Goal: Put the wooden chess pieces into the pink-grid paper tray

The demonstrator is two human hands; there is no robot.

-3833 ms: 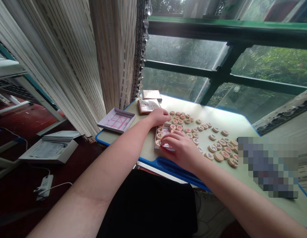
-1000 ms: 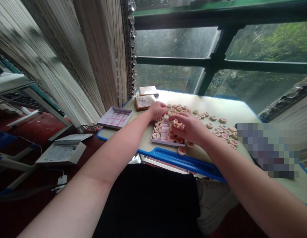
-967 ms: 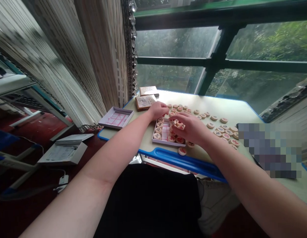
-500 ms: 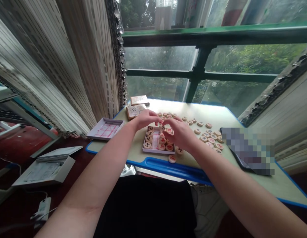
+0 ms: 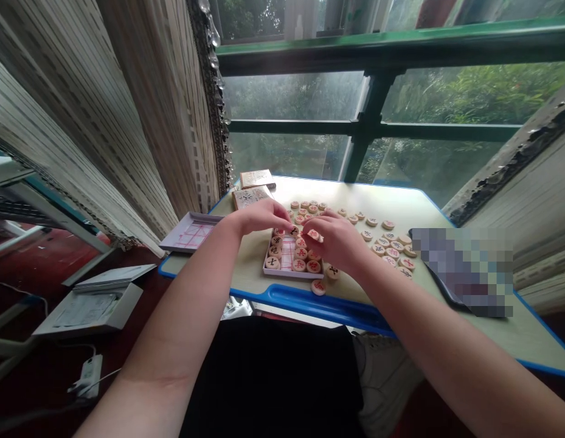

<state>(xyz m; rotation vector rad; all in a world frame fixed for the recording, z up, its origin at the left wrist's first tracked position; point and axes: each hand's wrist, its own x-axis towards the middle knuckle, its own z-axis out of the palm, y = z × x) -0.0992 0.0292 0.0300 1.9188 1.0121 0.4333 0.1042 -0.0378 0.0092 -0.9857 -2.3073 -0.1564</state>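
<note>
My left hand (image 5: 264, 215) pinches a Chinese chess piece (image 5: 294, 231) with a black character, over the far part of a shallow box (image 5: 292, 275). Round wooden pieces fill the left column, topped by black characters such as the piece (image 5: 272, 263) nearest me. Red-marked pieces, among them a red piece (image 5: 299, 265), lie in columns on the right. Between them the box's red-lined bottom shows. My right hand (image 5: 336, 241) hovers over the right columns, thumb and fingers apart and curved, partly covering those pieces. Its fingertips are close to the pinched piece.
Two loose pieces, a red one (image 5: 318, 287) and a black one (image 5: 332, 272), lie beside the box. Several more pieces (image 5: 379, 249) are spread right and behind. A box lid (image 5: 191, 234) and two small boxes (image 5: 257, 179) sit left. A blurred-out dark object (image 5: 464, 274) lies right.
The black-marked piece, earlier between both hands, is now at my left fingertips, slightly left. My right fingers have drawn apart from it. The view has shifted a little.
</note>
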